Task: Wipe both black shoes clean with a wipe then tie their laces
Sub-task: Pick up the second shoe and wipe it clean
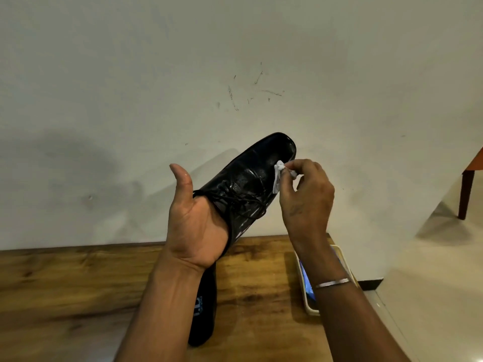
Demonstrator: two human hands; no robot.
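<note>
Shoe raised on left hand: fingers hidden inside, curl untellable, thumb spread. Toe toward 1 o'clock, presenting leather to right hand pinching wipe.

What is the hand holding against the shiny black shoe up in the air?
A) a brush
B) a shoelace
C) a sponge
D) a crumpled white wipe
D: the right hand pinches a crumpled white wipe against the toe end of the black shoe.
</note>
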